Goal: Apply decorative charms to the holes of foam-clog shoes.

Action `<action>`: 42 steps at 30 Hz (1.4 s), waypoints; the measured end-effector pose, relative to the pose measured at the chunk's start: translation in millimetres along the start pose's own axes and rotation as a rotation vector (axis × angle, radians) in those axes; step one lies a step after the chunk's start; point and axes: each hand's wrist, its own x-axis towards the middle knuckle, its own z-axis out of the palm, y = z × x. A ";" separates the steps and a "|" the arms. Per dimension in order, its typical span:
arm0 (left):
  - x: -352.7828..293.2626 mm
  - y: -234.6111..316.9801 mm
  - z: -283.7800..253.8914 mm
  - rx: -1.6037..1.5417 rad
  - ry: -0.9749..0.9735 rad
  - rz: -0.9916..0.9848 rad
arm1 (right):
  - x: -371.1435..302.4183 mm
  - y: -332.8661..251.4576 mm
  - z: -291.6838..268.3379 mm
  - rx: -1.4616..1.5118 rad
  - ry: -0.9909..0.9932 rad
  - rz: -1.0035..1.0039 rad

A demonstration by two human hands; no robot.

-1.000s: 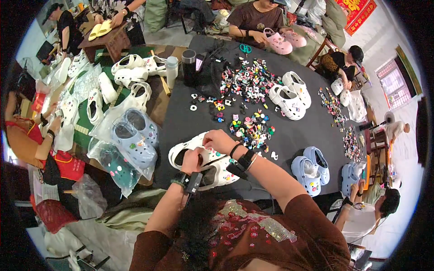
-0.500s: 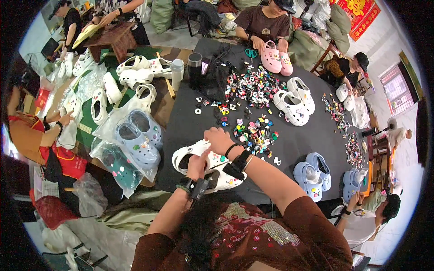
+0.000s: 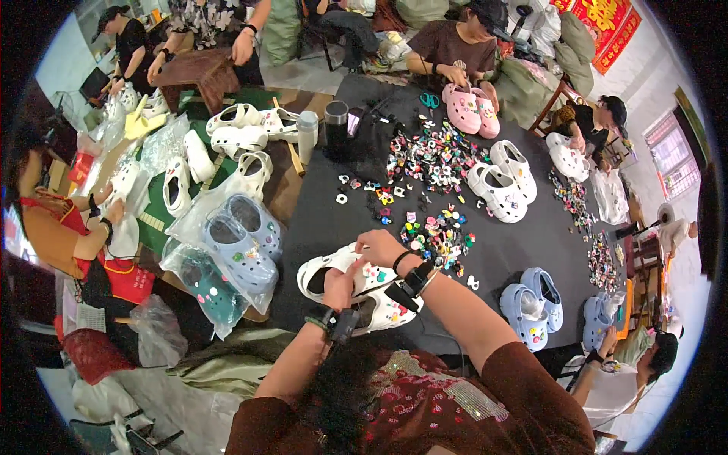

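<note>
A pair of white clogs lies on the black table right in front of me. The farther white clog is between my two hands, and the nearer white clog carries colourful charms on its toe. My left hand reaches into the farther clog's opening and grips its upper, fingertips partly hidden. Just beyond it, my right hand is closed over the same clog's top with bent fingers; whatever small piece it pinches is hidden. A heap of small charms lies beyond my right hand.
A larger charm pile, white clogs and light blue clogs share the table. Bagged blue clogs lie at left. A tumbler and a white bottle stand farther back. Co-workers sit around, one holding pink clogs.
The whole view has shifted slightly. My hands stay on the farther white clog, with the right one's fingers slightly repositioned. A co-worker at the far right now lifts a white clog.
</note>
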 end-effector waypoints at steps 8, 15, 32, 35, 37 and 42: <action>7.0 -13.0 4.5 0.322 0.087 0.355 | -3.0 -9.3 9.1 -0.157 0.035 0.181; 42.7 -46.0 -9.9 0.544 0.252 0.337 | -1.9 -12.8 16.3 -0.088 0.006 0.190; -29.6 13.2 -57.9 1.528 -0.196 0.870 | -195.8 160.5 -21.4 -0.184 0.419 0.421; -20.4 -1.3 -50.9 1.547 -0.170 0.862 | -214.8 156.2 -3.7 -0.184 0.345 0.561; -15.9 -6.0 -47.5 1.586 -0.130 0.877 | -221.3 156.2 3.7 -0.143 0.229 0.713; -16.5 1.3 -44.8 1.628 -0.135 0.923 | -222.6 154.0 20.7 -0.282 0.149 0.735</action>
